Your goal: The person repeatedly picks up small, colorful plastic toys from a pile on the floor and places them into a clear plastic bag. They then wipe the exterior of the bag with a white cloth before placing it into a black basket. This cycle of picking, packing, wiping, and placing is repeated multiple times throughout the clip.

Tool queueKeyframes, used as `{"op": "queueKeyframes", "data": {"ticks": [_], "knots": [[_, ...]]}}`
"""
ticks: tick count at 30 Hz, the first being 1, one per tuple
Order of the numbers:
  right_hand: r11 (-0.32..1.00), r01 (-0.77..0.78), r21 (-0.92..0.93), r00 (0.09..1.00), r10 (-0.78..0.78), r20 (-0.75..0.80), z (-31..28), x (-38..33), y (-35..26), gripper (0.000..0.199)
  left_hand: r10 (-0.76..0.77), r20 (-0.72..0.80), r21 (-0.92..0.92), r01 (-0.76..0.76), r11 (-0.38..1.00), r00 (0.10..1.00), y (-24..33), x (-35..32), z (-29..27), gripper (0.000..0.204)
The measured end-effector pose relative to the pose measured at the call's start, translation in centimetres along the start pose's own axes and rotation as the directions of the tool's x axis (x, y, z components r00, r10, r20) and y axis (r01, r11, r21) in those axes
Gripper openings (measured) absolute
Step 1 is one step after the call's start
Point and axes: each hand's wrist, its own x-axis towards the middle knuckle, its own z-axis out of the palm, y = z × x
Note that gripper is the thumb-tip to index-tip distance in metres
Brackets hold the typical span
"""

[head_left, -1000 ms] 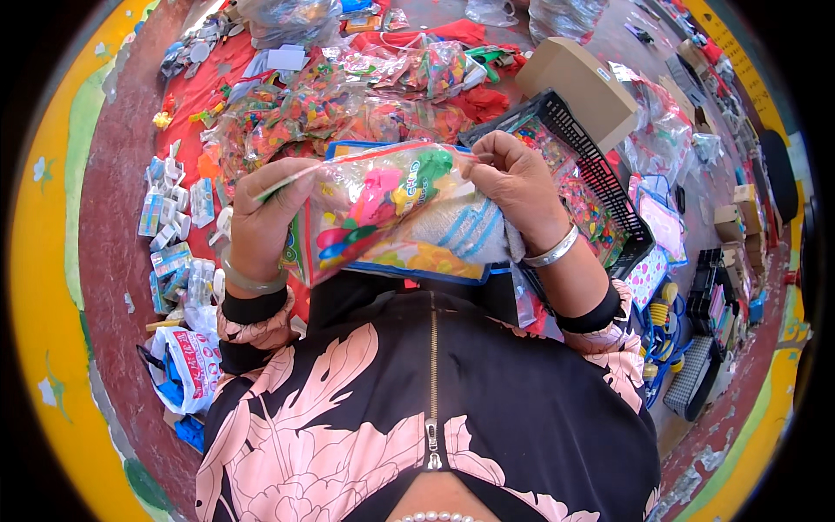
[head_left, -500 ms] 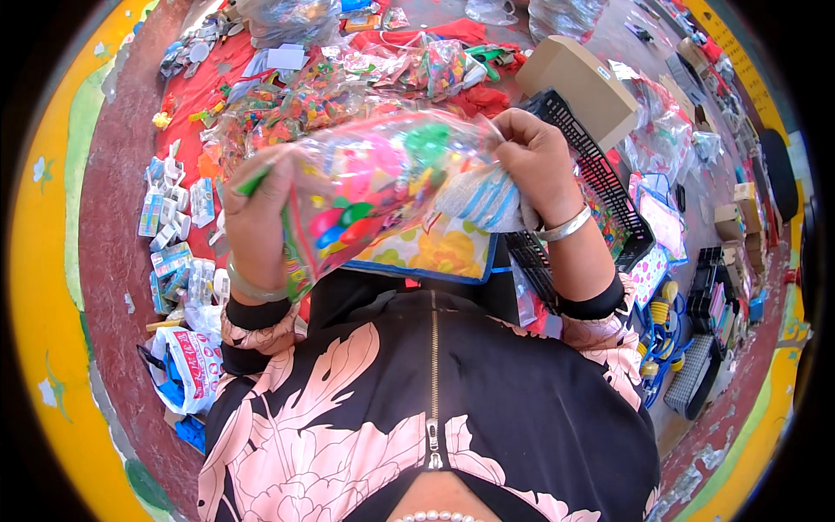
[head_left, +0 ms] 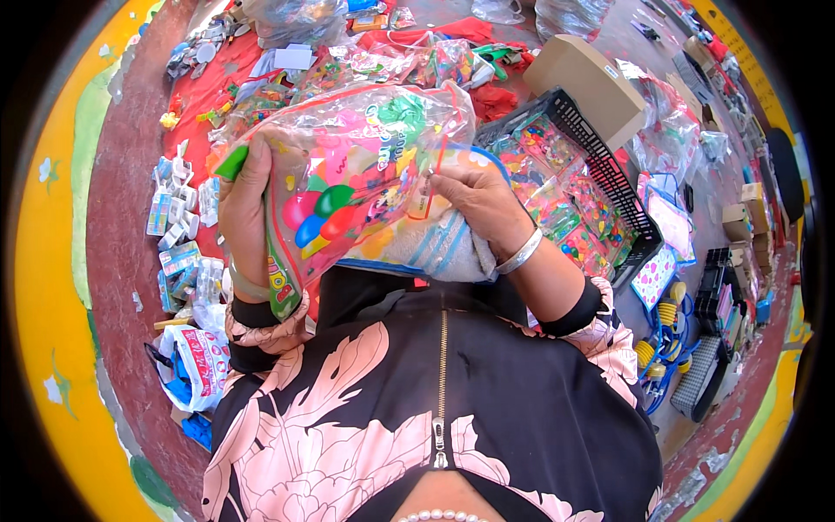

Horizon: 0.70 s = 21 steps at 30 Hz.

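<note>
Clear bag printed with multicoloured balloons; black crate; red cloth.

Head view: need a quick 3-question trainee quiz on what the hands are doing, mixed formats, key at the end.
1. True or false: both hands grip the clear plastic bag of colourful toys.
2. Which lies to the person's right of the bag? A) black plastic crate B) a metal bucket C) a wooden stool
3. Fill in: the right hand wears a silver ___ at the wrist.

Key:
1. True. The left hand holds the bag's left edge, the right hand pinches its right side.
2. A. The crate holds small packets; a cardboard box rests at its far end.
3. bangle
</note>
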Motion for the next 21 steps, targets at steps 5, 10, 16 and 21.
{"op": "queueKeyframes", "data": {"ticks": [5, 10, 16, 21], "knots": [[0.983, -0.093, 0.157, 0.995, 0.096, -0.013, -2.4, -1.4, -2.9, 0.01, -0.05, -0.162, 0.029, 0.055, 0.998, 0.985, 1.2, 0.8, -0.5, 0.017], [0.965, -0.251, 0.081, 0.968, 0.248, 0.048, -4.4, -3.8, -3.5, 0.009, -0.161, -0.069, 0.295, 0.174, 0.94, 0.985, -3.8, 3.1, -5.4, 0.015], [0.901, -0.388, -0.193, 0.919, 0.394, -0.012, -6.8, -3.3, 1.1, 0.012, -0.437, 0.092, 0.325, 0.388, 0.863, 0.895, -12.6, 5.0, -8.9, 0.02], [0.706, -0.103, -0.7, 0.994, 0.09, -0.056, -7.1, -1.2, -0.6, 0.029, -0.457, 0.123, 0.316, 0.402, 0.86, 0.881, -14.2, 5.2, -9.2, 0.021]]}}
